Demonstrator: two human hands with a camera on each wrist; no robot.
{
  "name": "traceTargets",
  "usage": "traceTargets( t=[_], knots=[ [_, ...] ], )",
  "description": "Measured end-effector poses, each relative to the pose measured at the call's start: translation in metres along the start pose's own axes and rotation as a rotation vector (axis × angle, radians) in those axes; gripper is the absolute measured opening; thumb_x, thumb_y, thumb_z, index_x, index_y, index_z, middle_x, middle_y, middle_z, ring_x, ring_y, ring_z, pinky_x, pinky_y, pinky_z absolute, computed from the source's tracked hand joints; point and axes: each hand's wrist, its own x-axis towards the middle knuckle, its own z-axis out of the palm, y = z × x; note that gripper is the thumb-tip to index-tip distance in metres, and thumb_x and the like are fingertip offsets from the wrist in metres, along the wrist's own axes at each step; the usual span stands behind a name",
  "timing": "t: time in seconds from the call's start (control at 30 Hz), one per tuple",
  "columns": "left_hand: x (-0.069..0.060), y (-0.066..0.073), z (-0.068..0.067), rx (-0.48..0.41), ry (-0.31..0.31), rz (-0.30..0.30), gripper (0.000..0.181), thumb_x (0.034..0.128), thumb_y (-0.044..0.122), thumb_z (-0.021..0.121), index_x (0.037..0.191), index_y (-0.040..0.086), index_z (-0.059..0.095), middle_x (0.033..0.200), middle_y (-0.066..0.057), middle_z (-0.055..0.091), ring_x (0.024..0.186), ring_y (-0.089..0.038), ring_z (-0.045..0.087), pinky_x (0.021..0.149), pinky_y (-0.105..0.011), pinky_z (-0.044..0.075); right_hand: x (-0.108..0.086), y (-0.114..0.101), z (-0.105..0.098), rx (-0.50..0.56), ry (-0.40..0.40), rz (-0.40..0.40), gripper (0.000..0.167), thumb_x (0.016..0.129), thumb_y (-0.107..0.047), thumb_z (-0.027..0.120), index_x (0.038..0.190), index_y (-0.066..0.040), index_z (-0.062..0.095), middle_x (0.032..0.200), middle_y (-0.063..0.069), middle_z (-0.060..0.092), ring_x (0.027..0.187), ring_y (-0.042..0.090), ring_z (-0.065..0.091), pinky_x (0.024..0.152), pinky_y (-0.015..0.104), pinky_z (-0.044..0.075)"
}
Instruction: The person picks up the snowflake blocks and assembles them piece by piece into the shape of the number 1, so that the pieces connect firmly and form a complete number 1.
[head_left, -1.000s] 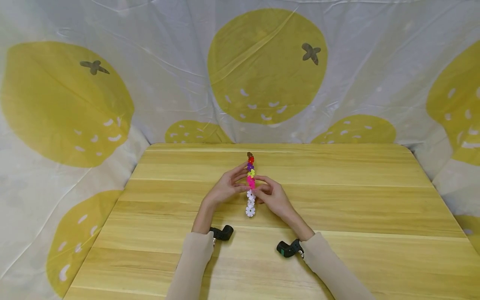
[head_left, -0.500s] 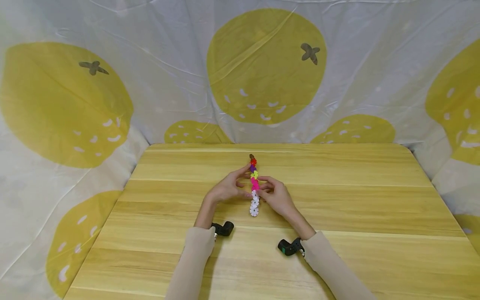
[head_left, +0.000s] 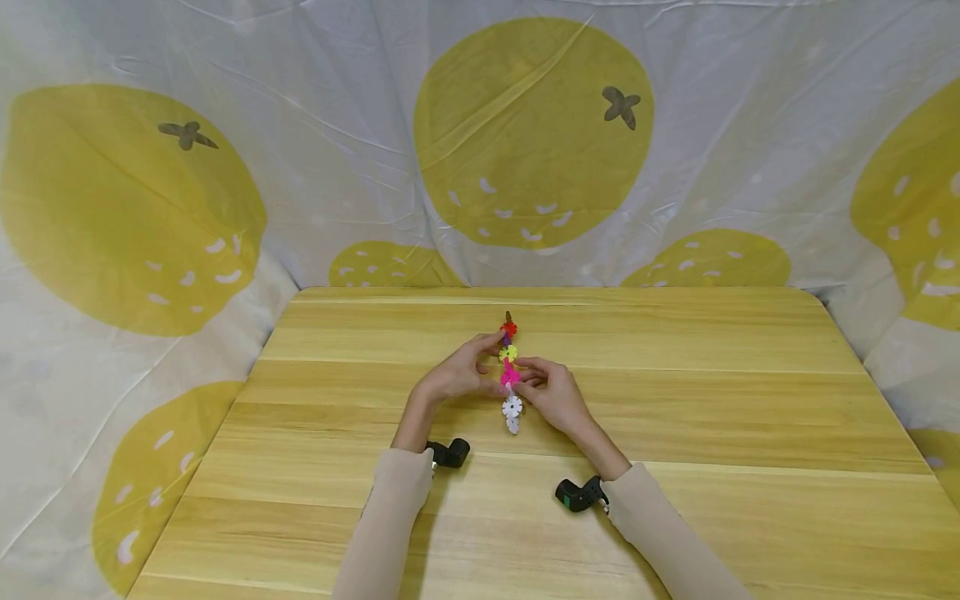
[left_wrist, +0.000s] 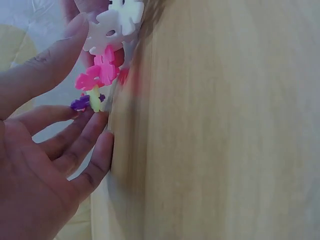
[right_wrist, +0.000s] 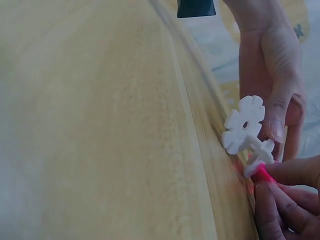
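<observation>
A chain of interlocking plastic snowflake discs (head_left: pixel 512 407) runs away from me over the table's middle. Its white discs (right_wrist: pixel 245 125) are nearest me, followed by pink (head_left: pixel 510 378), yellow (head_left: pixel 508 354), purple, red (head_left: pixel 509 330) and brown ones. With thumb and fingers my right hand (head_left: pixel 558 398) pinches the chain around the pink part. On the other side, my left hand (head_left: pixel 459 371) spreads along it. In the left wrist view its thumb (left_wrist: pixel 47 65) lies by the white discs, and its loosely extended fingers touch the purple and yellow discs (left_wrist: pixel 95 99).
The wooden table (head_left: pixel 720 400) extends to both sides of the hands. A black wrist camera (head_left: pixel 450 453) sits at the left cuff and another camera (head_left: pixel 579 495) at the right. Behind the table hangs a fruit-patterned curtain (head_left: pixel 360 150).
The chain has shifted slightly right and towards me. It has turned about its length, so some discs now show edge-on. Both hands have moved slightly right with it.
</observation>
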Motion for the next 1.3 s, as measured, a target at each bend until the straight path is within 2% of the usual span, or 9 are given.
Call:
traceTargets(
  t=[0.23,0.5,1.3],
  knots=[
    [0.0005,0.0005,0.0004,-0.012,-0.003,-0.013,0.107,0.0825,0.006,0.087,0.165,0.006,0.02,0.159,-0.015,0.041,0.145,-0.032,0.042,0.118,-0.051,0.042,-0.0001,0.0015,0.001,0.008,0.018,-0.029,0.035,0.091,0.0,0.076,0.126,0.002,0.07,0.106,0.018,0.077,0.092,0.021,0.071,0.077,0.017,0.053],
    [-0.0003,-0.0025,0.0005,0.004,-0.013,0.01,0.097,0.0841,0.005,0.085,0.163,0.008,0.029,0.156,-0.016,0.047,0.146,-0.031,0.043,0.119,-0.051,0.04,0.0007,0.0022,0.0,0.009,0.027,-0.024,0.029,0.09,-0.002,0.077,0.12,0.0,0.074,0.104,0.016,0.077,0.091,0.02,0.07,0.078,0.019,0.054],
    [-0.0014,-0.0091,0.0013,-0.004,-0.015,0.037,0.094,0.0844,0.005,0.085,0.162,0.008,0.032,0.16,-0.012,0.045,0.146,-0.03,0.044,0.12,-0.05,0.039,0.0024,0.0092,-0.0006,-0.023,0.019,-0.038,0.027,0.091,-0.009,0.079,0.118,-0.004,0.077,0.098,0.01,0.077,0.081,0.013,0.065,0.071,0.019,0.052]
  ],
)
